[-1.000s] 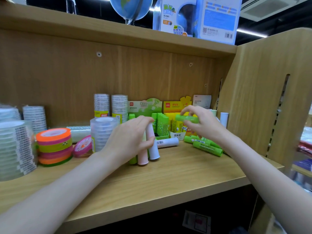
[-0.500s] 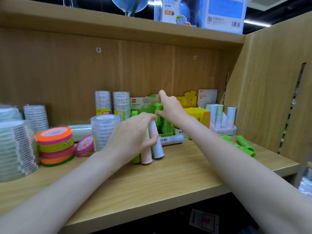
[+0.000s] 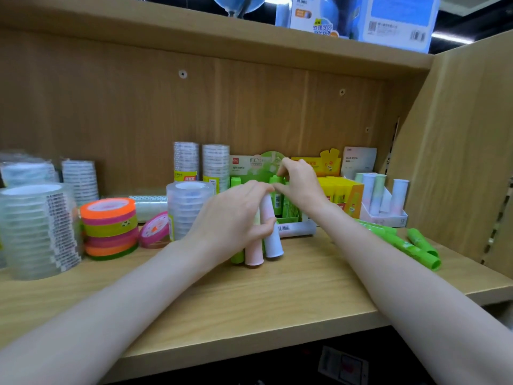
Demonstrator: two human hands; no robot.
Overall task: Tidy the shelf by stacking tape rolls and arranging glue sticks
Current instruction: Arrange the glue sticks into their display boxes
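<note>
Lowering a bright green glue stick (image 3: 277, 181) into the green cardboard display box (image 3: 290, 218) at frame centre, the right hand (image 3: 301, 184) pinches the stick's cap between thumb and fingertips. One second earlier this hand held a green stick level above the loose pile at right; half a second earlier it had already carried the stick to the box, and now the stick stands upright among its fellows (seating appears nearly done, though the box floor is hidden). The left hand (image 3: 236, 220) has not moved: it stays wrapped around a bundle of three upright sticks (image 3: 266, 243) standing on the pale wooden shelf board (image 3: 249, 301), one green, one pink, one lavender-white.

For the task, one more stray has reached its box, while the bundle in the left hand awaits a home, probably the white pastel tray (image 3: 388, 218) at right.

Counts, as far as visible:
- loose green sticks lying at lower right (image 3: 410, 245): about three, partly hidden by the forearm;
- pastel sticks upright in the white tray: four;
- one white stick lying on its side (image 3: 297, 228) behind the bundle;
- clear tape stacks: six, spread from far left to centre;
- one stack of neon coloured tapes (image 3: 109, 226);
- one pink roll (image 3: 155, 229) leaning unstacked, just beside it;
- yellow box of sticks (image 3: 341, 190): contents uncountable.
</note>
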